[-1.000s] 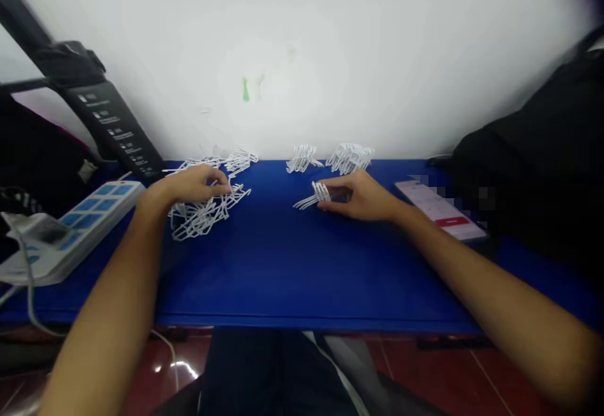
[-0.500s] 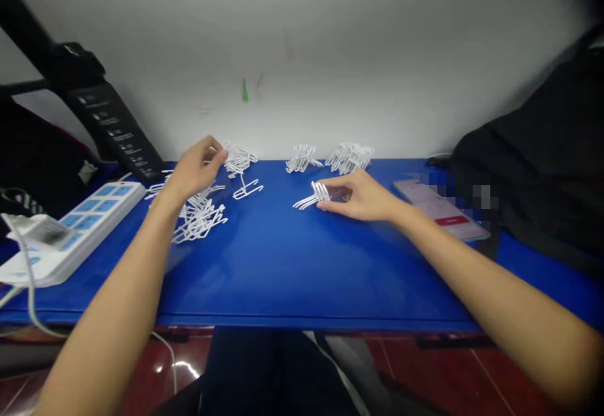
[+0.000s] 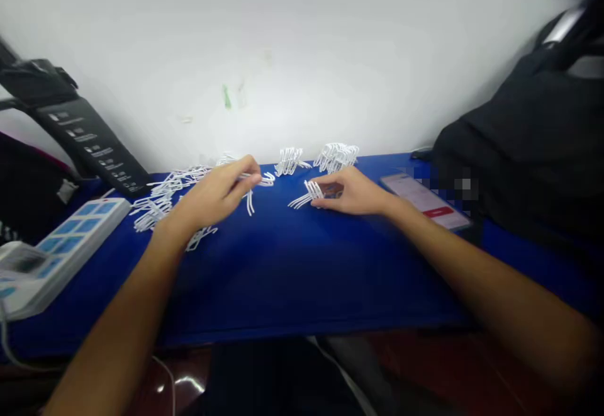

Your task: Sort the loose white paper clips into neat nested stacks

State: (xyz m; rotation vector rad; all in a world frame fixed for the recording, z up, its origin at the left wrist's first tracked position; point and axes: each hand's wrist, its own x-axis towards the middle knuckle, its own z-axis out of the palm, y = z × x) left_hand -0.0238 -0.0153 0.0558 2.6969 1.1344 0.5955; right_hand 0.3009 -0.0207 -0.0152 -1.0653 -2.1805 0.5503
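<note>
My left hand (image 3: 218,194) hovers over the blue table (image 3: 292,265), fingers pinched on a single white wire clip (image 3: 257,184) that hangs from them. A loose heap of white clips (image 3: 160,199) lies to its left. My right hand (image 3: 352,192) rests on the table with its fingers closed on a small aligned stack of clips (image 3: 306,194). The two hands are a short gap apart.
Two neat bunches of clips (image 3: 289,160) (image 3: 337,156) stand by the white wall. A phone (image 3: 425,201) lies right of my right hand, beside a black bag (image 3: 528,145). A white power strip (image 3: 51,246) and a black slanted stand (image 3: 89,145) sit at the left.
My left hand left the heap, lifted one clip near the wall, then carried it right toward my right hand. My right hand stayed on its stack. The camera shifted slightly.
</note>
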